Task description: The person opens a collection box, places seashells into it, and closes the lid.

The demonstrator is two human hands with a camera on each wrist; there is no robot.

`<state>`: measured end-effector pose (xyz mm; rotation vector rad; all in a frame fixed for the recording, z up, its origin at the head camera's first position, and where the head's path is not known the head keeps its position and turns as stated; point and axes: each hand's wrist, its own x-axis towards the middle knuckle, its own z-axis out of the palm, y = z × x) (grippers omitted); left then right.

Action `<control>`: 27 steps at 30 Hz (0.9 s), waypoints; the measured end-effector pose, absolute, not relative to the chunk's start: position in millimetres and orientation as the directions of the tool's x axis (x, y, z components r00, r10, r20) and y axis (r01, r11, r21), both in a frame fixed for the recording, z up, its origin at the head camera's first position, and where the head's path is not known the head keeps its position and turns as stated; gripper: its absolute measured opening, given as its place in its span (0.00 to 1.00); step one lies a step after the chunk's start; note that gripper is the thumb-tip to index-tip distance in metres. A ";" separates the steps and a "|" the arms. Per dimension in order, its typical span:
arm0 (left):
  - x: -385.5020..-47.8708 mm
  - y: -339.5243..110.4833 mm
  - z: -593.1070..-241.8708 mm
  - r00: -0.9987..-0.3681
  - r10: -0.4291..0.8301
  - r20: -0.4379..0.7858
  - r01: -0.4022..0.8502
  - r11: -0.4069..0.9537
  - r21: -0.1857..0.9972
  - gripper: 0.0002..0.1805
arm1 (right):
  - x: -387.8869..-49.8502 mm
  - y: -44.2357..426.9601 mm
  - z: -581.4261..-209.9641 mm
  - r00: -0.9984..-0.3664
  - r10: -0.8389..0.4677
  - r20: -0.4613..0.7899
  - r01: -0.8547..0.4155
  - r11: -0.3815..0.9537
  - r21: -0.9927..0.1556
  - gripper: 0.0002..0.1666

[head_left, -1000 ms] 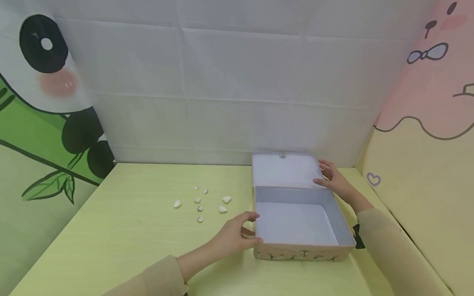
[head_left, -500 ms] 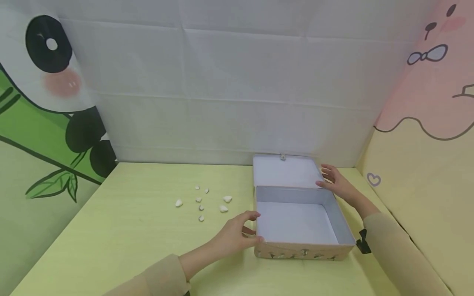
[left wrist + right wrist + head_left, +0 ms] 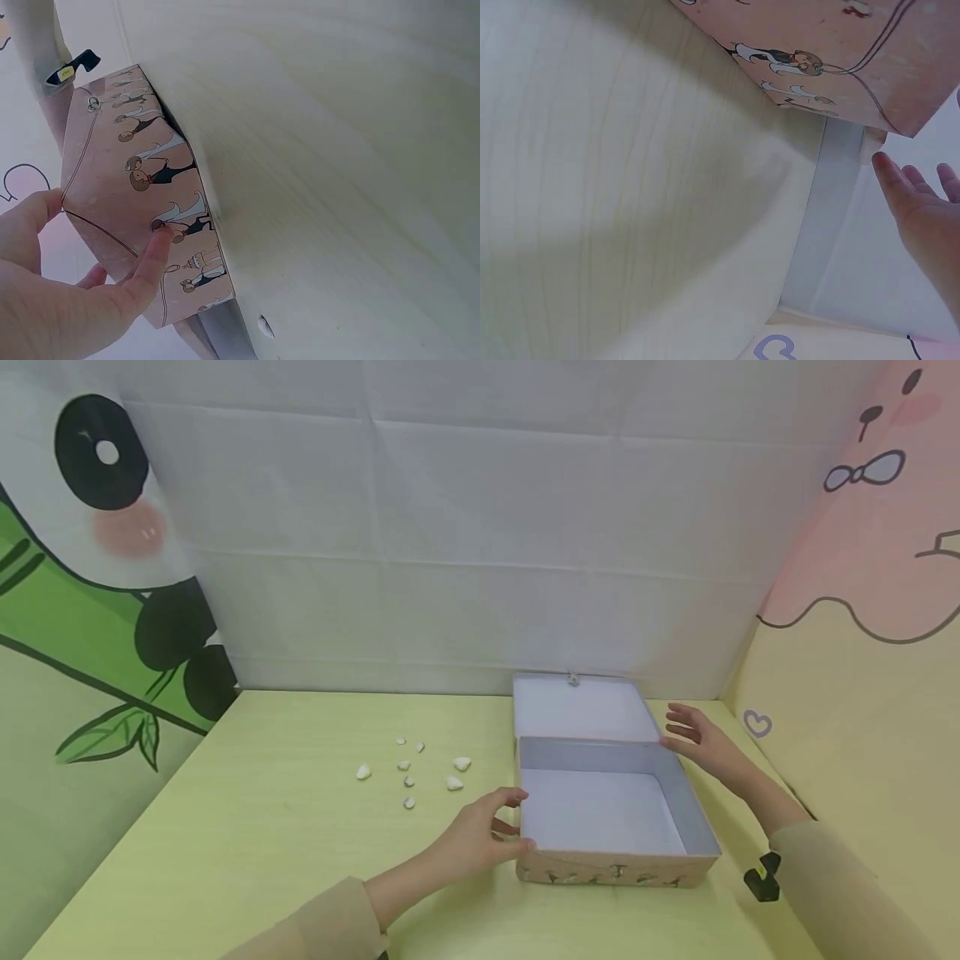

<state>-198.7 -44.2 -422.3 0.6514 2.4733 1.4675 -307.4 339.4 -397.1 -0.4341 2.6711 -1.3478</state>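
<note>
A pink lidded box [image 3: 617, 868] with white inner walls stands on the table; cartoon couples decorate its side [image 3: 142, 150] in the left wrist view. Its hinged lid [image 3: 581, 708] lies tipped back at the rear, clasp at its far edge. My left hand [image 3: 472, 837] rests against the left side, thumb at the front corner, fingers spread and slightly bent. My right hand [image 3: 705, 743] hovers just off the back right corner, fingers loose and holding nothing. In the right wrist view, that hand [image 3: 922, 214] is apart from the box. The box holds nothing visible.
Several small white pebble-like pieces lie scattered left of the box, among them a larger one [image 3: 462, 763] and one at the far left [image 3: 363, 772]. A pale wall sheet [image 3: 375, 610] closes the table's back. A printed side wall [image 3: 855, 710] stands close on the right.
My right hand has come away from the lid's right edge, moving right and slightly back toward me. The lid stays tipped back, slightly lower than before. My left hand stays at the box's left side.
</note>
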 end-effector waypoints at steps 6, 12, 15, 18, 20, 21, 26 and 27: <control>-201.5 -43.0 -422.4 -0.881 0.470 0.058 0.284 0.426 0.859 0.36 | -293.4 348.2 -400.7 -0.947 -0.316 0.051 -0.237 0.585 -0.775 0.41; -202.1 -42.7 -422.8 -0.879 0.473 0.063 0.293 0.431 0.854 0.36 | -278.8 352.7 -407.0 -0.945 -0.320 0.071 -0.252 0.573 -0.780 0.40; -201.5 -42.7 -422.6 -0.880 0.470 0.067 0.295 0.432 0.852 0.35 | -272.9 353.6 -410.3 -0.943 -0.324 0.078 -0.256 0.552 -0.794 0.39; -201.0 -42.0 -422.8 -0.882 0.465 0.070 0.295 0.431 0.853 0.35 | -268.7 355.4 -414.8 -0.937 -0.341 0.078 -0.260 0.529 -0.808 0.39; -200.7 -41.3 -422.7 -0.885 0.460 0.068 0.291 0.434 0.852 0.35 | -266.5 356.8 -418.2 -0.934 -0.351 0.066 -0.254 0.520 -0.816 0.38; -200.6 -40.9 -422.7 -0.886 0.458 0.068 0.290 0.436 0.852 0.35 | -265.7 357.6 -420.1 -0.931 -0.360 0.063 -0.255 0.517 -0.817 0.38; -200.4 -39.9 -422.2 -0.888 0.454 0.068 0.290 0.440 0.850 0.35 | -263.5 360.0 -426.1 -0.925 -0.377 0.040 -0.238 0.496 -0.835 0.37; -200.6 -40.0 -422.3 -0.887 0.457 0.066 0.290 0.440 0.850 0.35 | -263.3 360.3 -426.4 -0.925 -0.379 0.038 -0.235 0.491 -0.839 0.37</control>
